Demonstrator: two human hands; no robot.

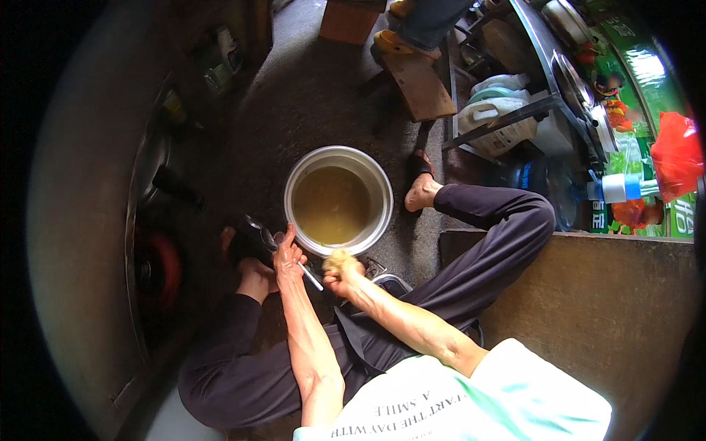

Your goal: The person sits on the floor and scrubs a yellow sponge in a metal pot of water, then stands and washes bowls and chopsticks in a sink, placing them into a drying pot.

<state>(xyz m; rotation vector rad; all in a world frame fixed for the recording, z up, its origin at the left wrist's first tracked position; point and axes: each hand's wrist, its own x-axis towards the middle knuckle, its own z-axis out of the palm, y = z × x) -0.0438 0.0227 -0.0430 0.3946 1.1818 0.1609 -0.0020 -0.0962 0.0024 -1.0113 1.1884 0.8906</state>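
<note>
Between my feet a round metal pot [388, 201] stands on the floor, holding a cloudy yellowish liquid [332, 204]. My left hand [289, 257] is at the pot's near left rim, its fingers closed round metal utensils that look like spoons [268, 238], with one pale handle sticking out below. My right hand [343, 277] is just below the near rim and grips a pale yellow, crumpled clump [340, 261]; what it is made of I cannot tell. Partly hidden behind my right forearm lies a metal container [392, 285] with a dark inside.
A wooden stool [419, 85] stands beyond the pot, near another person's foot in a yellow clog [392, 42]. At right are a metal rack [504, 120] with plastic jugs [499, 124], a large water bottle [560, 190] and a brown board [590, 297]. A black handle [177, 186] juts out at left.
</note>
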